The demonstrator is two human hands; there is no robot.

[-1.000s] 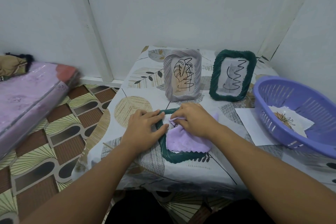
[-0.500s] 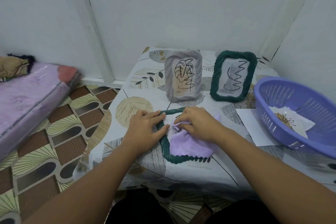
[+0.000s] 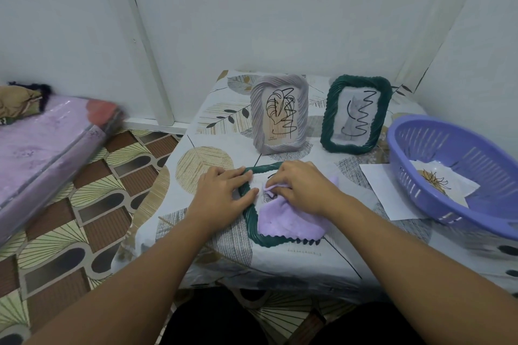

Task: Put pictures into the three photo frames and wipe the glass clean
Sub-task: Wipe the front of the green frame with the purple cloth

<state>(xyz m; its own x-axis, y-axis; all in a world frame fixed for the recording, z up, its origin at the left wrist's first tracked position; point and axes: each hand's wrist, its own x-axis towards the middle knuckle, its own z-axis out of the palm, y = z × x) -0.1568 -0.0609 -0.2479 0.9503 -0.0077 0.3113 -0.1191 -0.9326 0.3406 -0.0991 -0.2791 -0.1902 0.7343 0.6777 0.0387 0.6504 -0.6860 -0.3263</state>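
A dark green photo frame (image 3: 250, 223) lies flat on the table near the front edge. My left hand (image 3: 222, 193) rests on its left rim, fingers straight, thumb on the glass. My right hand (image 3: 301, 186) bunches a lilac cloth (image 3: 288, 221) and presses it on the glass; the cloth covers most of the frame. Behind stand two upright frames with line drawings inside: a pale lilac frame (image 3: 278, 114) and a second green frame (image 3: 356, 115).
A purple plastic basket (image 3: 459, 148) at the right holds a printed picture (image 3: 440, 182) and sits partly on a white sheet (image 3: 384, 190). A wrapped pink mattress (image 3: 42, 148) lies on the patterned floor to the left. White walls close the table's back and right.
My right hand has shifted slightly on the glass with the cloth, rubbing near the frame's upper part. The left hand stays on the rim.
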